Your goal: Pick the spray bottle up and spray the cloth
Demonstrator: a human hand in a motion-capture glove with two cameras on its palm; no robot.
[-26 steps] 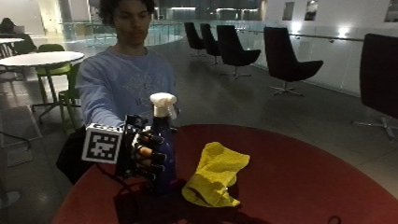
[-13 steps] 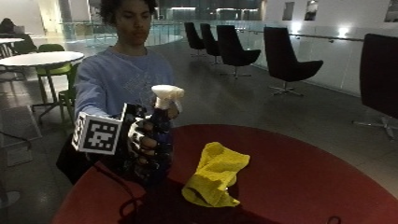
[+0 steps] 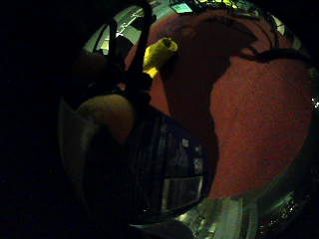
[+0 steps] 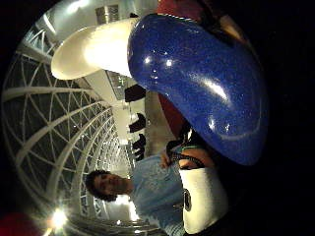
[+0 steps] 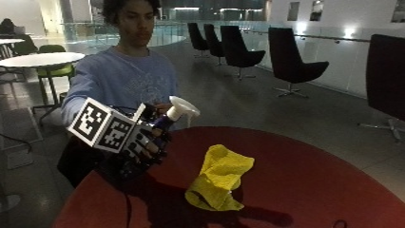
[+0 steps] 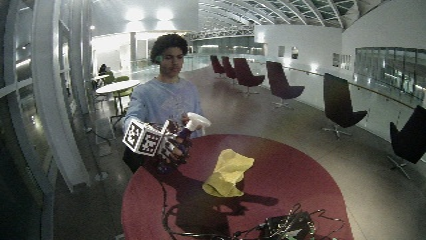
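One glossy blue plastic spray bottle with a white trigger head (image 5: 169, 116) is held above the round red surface (image 5: 329, 190), tilted, nozzle toward one crumpled yellow cloth (image 5: 220, 176) lying on the surface just beside it. The black-gloved right hand (image 5: 144, 147) has its fingers (image 5: 152, 141) wrapped round the bottle, hiding most of its body. Black chairs (image 5: 288, 64) stand behind.

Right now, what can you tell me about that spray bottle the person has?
The spray bottle has a glossy dark blue body and a white spray head. It is lifted off the red table, tilted, its head leaning toward the yellow cloth. The gloved right hand grips its body; nothing else touches it.
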